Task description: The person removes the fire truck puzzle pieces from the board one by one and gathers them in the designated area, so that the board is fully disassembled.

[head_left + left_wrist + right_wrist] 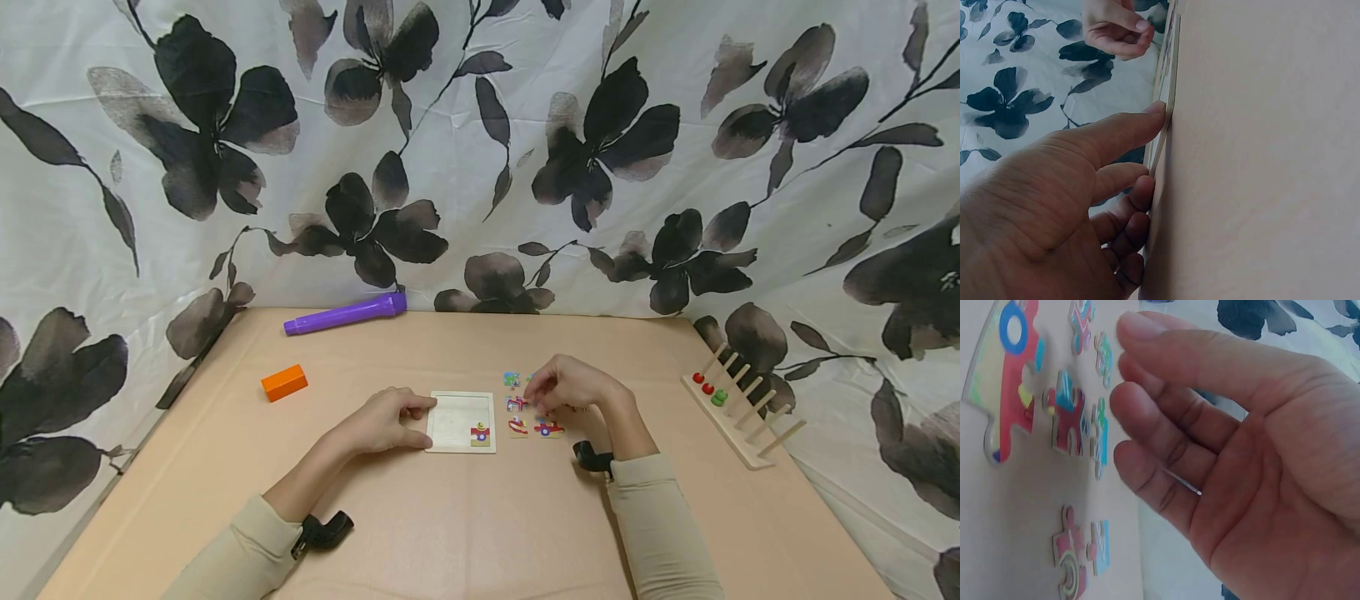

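Note:
A shallow white puzzle tray (pixel 453 425) with a pale rim lies on the table. One puzzle piece (pixel 480 436), red with a blue wheel, sits in its near right corner. My left hand (pixel 384 423) holds the tray's left edge, thumb and index finger touching the rim (pixel 1170 94) and the other fingers curled. Just right of the tray lie several loose jigsaw pieces, among them a red vehicle piece (pixel 549 429) and a red curved piece (pixel 517 427). Over these pieces hovers my right hand (pixel 572 385), fingers loosely bent; no piece shows between its fingertips (pixel 1132 406).
Toward the back left lie a purple marker-shaped tube (pixel 345 314) and an orange block (pixel 284 383). At the right edge stands a wooden peg rack (pixel 731 421) with red and green beads on some pegs. A floral cloth (pixel 480 167) hangs behind the table.

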The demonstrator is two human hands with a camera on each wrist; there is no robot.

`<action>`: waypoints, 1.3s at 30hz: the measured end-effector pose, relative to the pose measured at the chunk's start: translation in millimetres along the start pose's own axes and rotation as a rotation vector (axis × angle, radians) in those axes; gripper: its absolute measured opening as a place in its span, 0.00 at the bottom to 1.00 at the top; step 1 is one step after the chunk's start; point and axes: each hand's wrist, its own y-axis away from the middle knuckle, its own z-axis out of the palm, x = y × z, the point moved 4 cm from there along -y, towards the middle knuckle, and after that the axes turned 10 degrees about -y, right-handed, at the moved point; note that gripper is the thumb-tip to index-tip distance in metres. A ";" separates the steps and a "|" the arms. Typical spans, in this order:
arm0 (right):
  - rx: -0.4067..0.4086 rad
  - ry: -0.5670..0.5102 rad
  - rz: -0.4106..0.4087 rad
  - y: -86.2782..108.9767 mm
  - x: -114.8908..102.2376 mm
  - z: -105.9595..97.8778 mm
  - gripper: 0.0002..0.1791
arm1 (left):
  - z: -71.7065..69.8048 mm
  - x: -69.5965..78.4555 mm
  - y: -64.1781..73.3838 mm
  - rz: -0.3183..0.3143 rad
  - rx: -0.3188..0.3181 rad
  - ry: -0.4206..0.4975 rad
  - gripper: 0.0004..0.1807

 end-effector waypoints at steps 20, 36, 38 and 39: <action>0.044 -0.006 -0.169 -8.3 -28.2 19.0 0.15 | 2.3 -0.5 0.0 0.002 -0.009 -0.006 0.37; -0.013 0.024 -0.227 -20.0 -40.6 36.7 0.15 | 0.0 -0.4 -0.4 -0.011 -0.011 0.004 0.37; -0.017 0.020 -0.224 -20.3 -41.2 38.1 0.16 | -0.5 -0.2 -0.7 -0.014 -0.013 0.003 0.37; -0.019 0.019 -0.221 -20.5 -41.4 39.1 0.16 | -0.8 0.0 -0.8 -0.016 -0.013 0.003 0.37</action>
